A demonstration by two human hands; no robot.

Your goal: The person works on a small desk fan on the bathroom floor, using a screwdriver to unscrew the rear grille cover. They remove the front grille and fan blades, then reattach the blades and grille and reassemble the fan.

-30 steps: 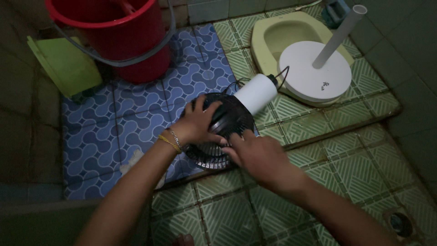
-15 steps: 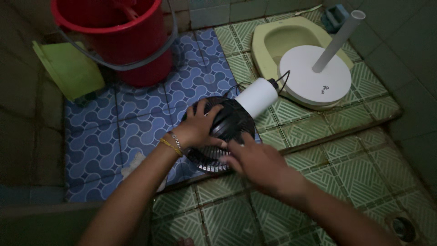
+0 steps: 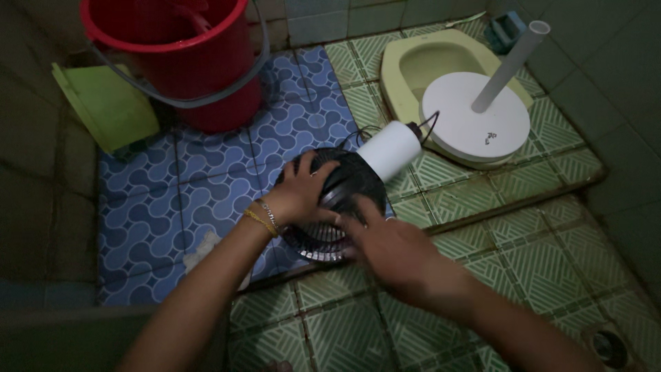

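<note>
Fan head (image 3: pixel 344 200), a dark round grille with a white motor housing (image 3: pixel 390 149) at its back, lies on its side on the tiled floor (image 3: pixel 523 275), across the line where the blue tiles (image 3: pixel 158 207) meet the green ones. Lying flat this way, it cannot roll, and the grille faces up toward the person, within easy reach of both hands.

Left hand (image 3: pixel 301 195) is cupped over the upper left of the grille, fingers curled around its edge in a closed grip on the fan head, which pins it to the floor. Right hand (image 3: pixel 392 255) lies across the lower right rim with fingers spread flat; its motion blur leaves it unclear whether that grip is closed on the rim or just pressing on it. A thin cord (image 3: pixel 427 124) loops from the housing.

The round white stand base (image 3: pixel 475 127) with its grey pole (image 3: pixel 509 65) rests apart, on the yellow squat pan (image 3: pixel 406 69). A red bucket (image 3: pixel 186 62) and a green dustpan (image 3: pixel 107 107) sit against the far wall.

Compared with a second ago, the view has drawn nearer and tilted, so the bucket sits higher in the picture. The right hand has slid a little along the lower rim, while the left one keeps its place. The fan head itself has not shifted on the tiles.
</note>
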